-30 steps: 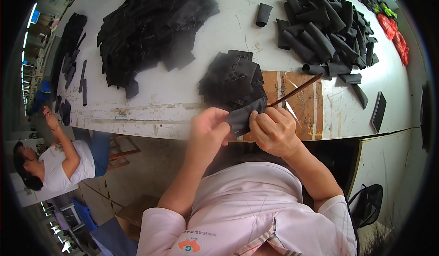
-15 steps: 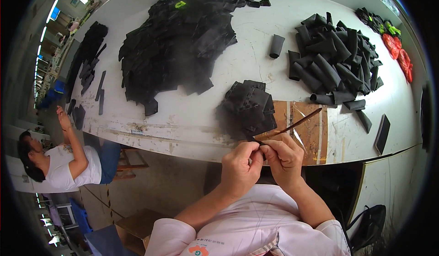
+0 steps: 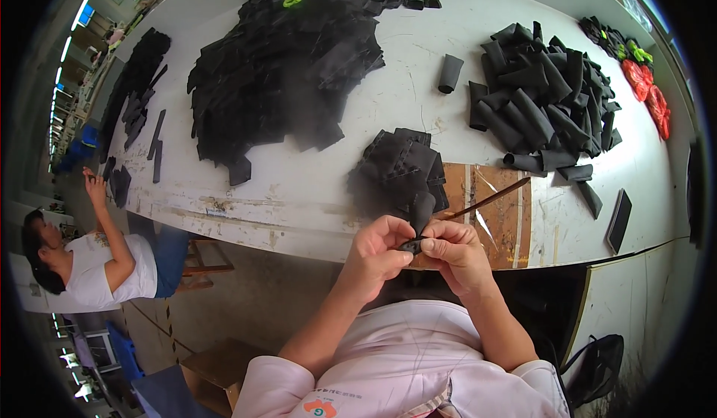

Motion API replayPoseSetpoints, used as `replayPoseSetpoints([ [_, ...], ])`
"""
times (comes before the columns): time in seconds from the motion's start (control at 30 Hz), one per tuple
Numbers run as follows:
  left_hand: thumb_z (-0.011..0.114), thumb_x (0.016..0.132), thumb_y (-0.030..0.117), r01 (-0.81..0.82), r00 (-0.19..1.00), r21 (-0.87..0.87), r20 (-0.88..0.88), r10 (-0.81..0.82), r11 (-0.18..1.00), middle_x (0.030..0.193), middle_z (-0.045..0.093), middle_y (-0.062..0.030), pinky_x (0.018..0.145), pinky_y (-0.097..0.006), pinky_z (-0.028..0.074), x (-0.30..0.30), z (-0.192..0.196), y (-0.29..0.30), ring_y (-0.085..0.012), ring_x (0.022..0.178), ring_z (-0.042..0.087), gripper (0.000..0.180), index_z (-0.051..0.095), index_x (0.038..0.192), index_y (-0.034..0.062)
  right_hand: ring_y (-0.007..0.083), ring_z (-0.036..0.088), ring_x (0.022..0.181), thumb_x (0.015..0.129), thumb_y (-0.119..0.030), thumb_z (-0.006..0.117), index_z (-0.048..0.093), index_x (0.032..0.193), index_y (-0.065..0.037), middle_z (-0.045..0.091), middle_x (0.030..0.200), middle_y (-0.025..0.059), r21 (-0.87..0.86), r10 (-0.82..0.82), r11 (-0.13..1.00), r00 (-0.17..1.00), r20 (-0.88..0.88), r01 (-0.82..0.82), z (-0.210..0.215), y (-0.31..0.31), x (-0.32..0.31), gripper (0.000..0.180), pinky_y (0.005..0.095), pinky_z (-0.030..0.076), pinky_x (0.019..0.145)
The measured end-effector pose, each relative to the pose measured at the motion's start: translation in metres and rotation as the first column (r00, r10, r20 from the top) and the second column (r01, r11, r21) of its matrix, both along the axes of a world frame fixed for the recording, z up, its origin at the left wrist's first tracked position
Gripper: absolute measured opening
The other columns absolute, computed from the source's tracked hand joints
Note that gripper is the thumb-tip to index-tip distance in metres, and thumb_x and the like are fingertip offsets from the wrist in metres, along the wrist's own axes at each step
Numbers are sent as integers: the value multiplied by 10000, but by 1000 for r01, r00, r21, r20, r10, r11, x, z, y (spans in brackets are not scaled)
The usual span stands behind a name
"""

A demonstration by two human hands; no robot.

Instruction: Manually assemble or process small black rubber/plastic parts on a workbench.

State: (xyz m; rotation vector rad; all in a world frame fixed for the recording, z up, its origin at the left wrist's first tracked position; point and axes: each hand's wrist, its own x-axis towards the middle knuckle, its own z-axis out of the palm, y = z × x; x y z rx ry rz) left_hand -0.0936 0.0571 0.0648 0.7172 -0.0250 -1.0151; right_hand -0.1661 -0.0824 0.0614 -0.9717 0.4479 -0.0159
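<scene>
Since half a second ago both hands have stayed at the table's near edge [image 3: 299,231]; the left hand [image 3: 379,251] and right hand [image 3: 455,250] now pinch the lower end of a black fabric piece [image 3: 420,216] between thumbs and fingertips. The piece stands nearly upright, long axis running from the fingers up toward the small black stack [image 3: 399,168] behind it. A thin brown stick [image 3: 493,197] slants up-right from the right hand, over the brown board [image 3: 497,216].
</scene>
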Motion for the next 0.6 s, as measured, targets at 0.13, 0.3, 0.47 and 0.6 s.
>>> replayPoseSetpoints([
  [0.13,459,697,-105,-585,633,340,759,152,737,718,545,-9,469,-149,343,-15,6,-22,-2,582,448,184,534,847,-30,69,407,565,798,-126,612,562,740,-75,491,662,-37,410,95,904,992,82,-120,-5,6,-1,92,197,328,505],
  [0.3,462,729,-104,-432,779,328,605,164,840,783,564,-42,472,-165,370,-10,10,-16,-30,589,472,232,518,938,-23,96,456,609,788,-199,634,540,811,-65,507,689,-14,297,4,955,999,51,-19,-10,1,-2,165,210,384,564],
  [0.47,478,721,-85,173,975,-127,165,-151,977,800,536,-36,475,-141,303,-13,29,4,-21,606,430,400,471,1115,-17,87,433,695,804,-206,615,547,750,-62,479,797,-19,227,73,964,959,275,-138,17,3,-18,168,212,359,645],
  [0.6,530,731,-65,285,952,-192,168,-255,939,784,520,-38,472,-153,329,-20,65,-4,-36,614,446,484,414,1200,-48,119,460,792,803,-164,608,572,766,-32,487,943,32,145,26,984,887,461,-104,19,-6,-22,141,249,378,714],
])
